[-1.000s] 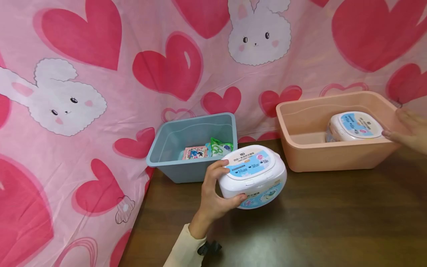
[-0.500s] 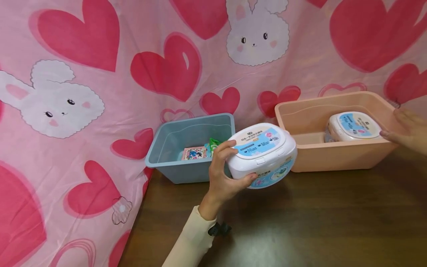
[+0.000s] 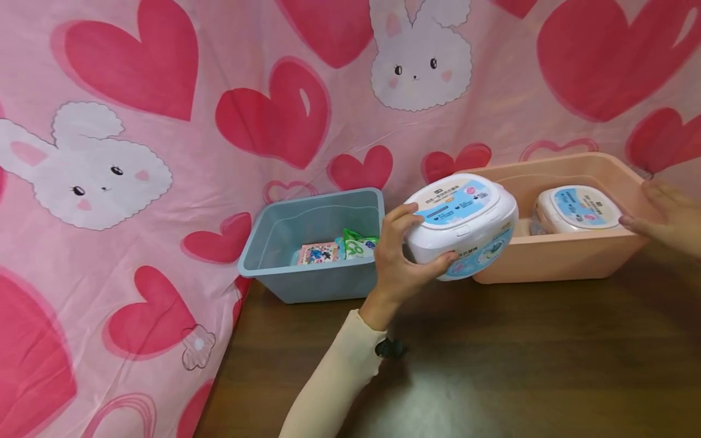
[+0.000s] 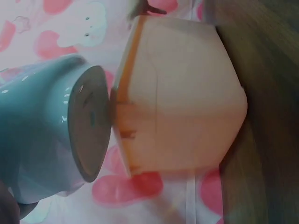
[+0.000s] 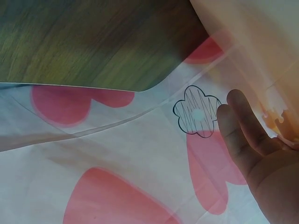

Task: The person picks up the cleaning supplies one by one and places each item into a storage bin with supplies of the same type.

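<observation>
My left hand [image 3: 395, 267] grips one end of a white lidded tub [image 3: 465, 219] with a blue label, thumb on the front and fingers over the lid edge. The tub is tilted above the table and overlaps the left part of the peach bin [image 3: 558, 260]. In the left wrist view, its base faces the bin's wall [image 4: 187, 79]. A similar white tub [image 3: 583, 208] sits inside the bin at the right. My right hand [image 3: 670, 213] is at the bin's right end, thumb at the rim; the right wrist view shows two extended fingers [image 5: 238, 133] beside the bin.
To the left stands a blue-grey bin [image 3: 312, 287] holding a pink patterned pack [image 3: 317, 253] and a green-and-white packet [image 3: 360, 246]. Behind both bins hangs a pink cloth [image 3: 230, 164] with hearts and rabbits. The dark wooden table [image 3: 520, 353] extends in front.
My left hand has carried the white tub up and to the right, from beside the blue-grey bin to the peach bin's left side. The right hand stays at the peach bin.
</observation>
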`<state>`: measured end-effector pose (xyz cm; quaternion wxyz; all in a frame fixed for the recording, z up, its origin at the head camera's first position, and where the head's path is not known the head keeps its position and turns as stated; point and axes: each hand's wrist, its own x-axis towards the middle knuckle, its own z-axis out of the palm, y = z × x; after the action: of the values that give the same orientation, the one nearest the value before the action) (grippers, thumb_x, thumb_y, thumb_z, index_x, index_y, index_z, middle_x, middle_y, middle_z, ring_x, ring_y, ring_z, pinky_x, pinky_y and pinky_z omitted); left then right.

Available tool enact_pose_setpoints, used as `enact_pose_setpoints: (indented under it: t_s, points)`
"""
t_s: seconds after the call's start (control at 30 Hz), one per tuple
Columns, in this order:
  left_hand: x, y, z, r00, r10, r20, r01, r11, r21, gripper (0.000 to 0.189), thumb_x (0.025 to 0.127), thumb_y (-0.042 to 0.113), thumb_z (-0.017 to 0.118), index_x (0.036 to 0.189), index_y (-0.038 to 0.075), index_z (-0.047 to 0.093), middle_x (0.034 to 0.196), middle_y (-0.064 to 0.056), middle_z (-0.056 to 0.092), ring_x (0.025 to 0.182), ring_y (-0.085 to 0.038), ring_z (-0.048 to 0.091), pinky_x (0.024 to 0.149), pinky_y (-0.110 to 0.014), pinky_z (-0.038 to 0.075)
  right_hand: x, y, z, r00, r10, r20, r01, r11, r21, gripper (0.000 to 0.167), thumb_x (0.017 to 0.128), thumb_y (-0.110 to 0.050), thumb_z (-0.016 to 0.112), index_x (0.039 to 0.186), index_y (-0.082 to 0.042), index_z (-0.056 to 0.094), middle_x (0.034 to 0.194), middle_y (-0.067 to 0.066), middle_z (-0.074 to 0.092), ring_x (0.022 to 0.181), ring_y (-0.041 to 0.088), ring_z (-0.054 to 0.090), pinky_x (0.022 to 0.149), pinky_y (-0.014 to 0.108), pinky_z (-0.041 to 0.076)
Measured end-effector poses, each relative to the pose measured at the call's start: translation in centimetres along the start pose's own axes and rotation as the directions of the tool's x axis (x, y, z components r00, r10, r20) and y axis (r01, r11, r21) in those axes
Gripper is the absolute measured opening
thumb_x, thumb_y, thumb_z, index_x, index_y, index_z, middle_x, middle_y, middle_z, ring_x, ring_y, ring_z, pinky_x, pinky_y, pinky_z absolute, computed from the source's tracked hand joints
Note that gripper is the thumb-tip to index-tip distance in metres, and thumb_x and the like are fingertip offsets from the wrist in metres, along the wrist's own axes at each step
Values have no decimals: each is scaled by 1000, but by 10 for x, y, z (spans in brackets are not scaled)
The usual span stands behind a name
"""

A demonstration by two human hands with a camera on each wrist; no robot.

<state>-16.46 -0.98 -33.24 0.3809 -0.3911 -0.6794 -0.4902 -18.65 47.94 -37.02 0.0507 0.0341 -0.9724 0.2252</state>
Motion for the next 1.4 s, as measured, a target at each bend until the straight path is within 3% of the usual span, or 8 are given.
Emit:
enact_pose_setpoints:
  t_s: [0.1,0.2,0.47,0.73,1.0,1.1,1.27,1.4]
  points:
    - [4,-2,15,1000,5,3,-6,996,87,73,68,23,92,126,11,49,138,-13,52,127,-24,52,99,-30,50,0,1,-1,1000,10,6,-9,1000,-14,102,100,-58,45,151,7,-14,156,35,-18,145,47,-20,114,59,-15]
    - [12,-2,27,998,-10,60,-3,978,210,77,70,34,92,130,14,47,142,-8,49,126,-20,52,97,-23,48,-1,1,-3,1000,20,15,-20,1000,-20,102,100,-59,45,151,6,-15,155,35,-19,144,48,-21,114,62,-14]
    - [27,1,41,969,-120,216,-8,860,510,85,77,59,79,143,21,40,153,-3,38,104,-23,58,75,-23,54,-1,-1,-5,999,19,41,-17,999,-45,101,101,-59,41,150,9,-17,153,40,-16,143,53,-17,112,67,-10]
    - [33,3,45,930,-136,341,-66,851,520,97,74,61,80,149,19,35,159,-10,28,117,-27,57,83,-27,56,-2,-3,-3,1000,12,-6,-12,1000,1,100,101,-56,46,153,6,-13,156,36,-15,145,50,-15,116,60,-12]
    - [41,15,47,871,-205,447,-87,830,551,102,76,66,75,155,21,29,165,-7,17,119,-24,56,86,-23,54,-2,-3,-5,1000,3,-11,-3,1000,-3,100,101,-57,45,152,8,-12,156,37,-14,146,50,-14,116,59,-11]
    - [40,17,55,887,-182,425,-98,825,557,97,77,64,73,154,20,34,163,-7,21,111,-23,59,79,-21,55,-2,-4,-6,1000,7,-10,-7,1000,-2,101,101,-58,45,152,8,-12,156,36,-16,146,49,-16,116,59,-12]
    - [37,17,71,948,-112,298,-80,821,565,86,76,59,75,144,17,44,153,-6,38,98,-21,59,67,-18,51,-2,-6,-6,1000,29,3,-29,1000,-8,102,100,-59,44,152,8,-12,155,39,-13,145,52,-15,114,66,-8]
    - [38,15,79,969,-89,230,-68,801,595,84,76,59,74,142,16,47,149,-4,40,100,-19,57,65,-14,45,-2,-8,-6,998,56,32,-55,998,-32,102,100,-61,42,152,6,-15,155,40,-13,143,56,-13,109,74,-3]
